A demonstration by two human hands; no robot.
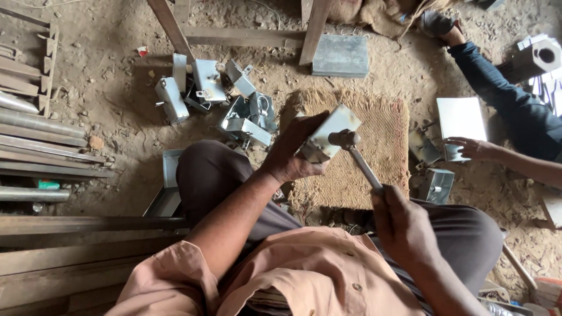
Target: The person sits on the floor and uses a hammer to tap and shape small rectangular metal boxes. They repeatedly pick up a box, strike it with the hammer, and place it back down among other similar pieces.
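Probably the hammer [351, 146], gripped in the right hand [404, 225], can hit the left hand [293, 155], whose fingers clasp the metal box [328, 131] just beside the hammer head.

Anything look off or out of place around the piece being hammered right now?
Nothing looks damaged. The left hand grips the small metal box above the woven mat; the right hand holds the hammer against it. The only disorder is the heap of metal boxes, tumbled at odd angles on the dirt floor.

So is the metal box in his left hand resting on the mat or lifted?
Lifted: the left hand holds the metal box above the woven mat, hammer against it.
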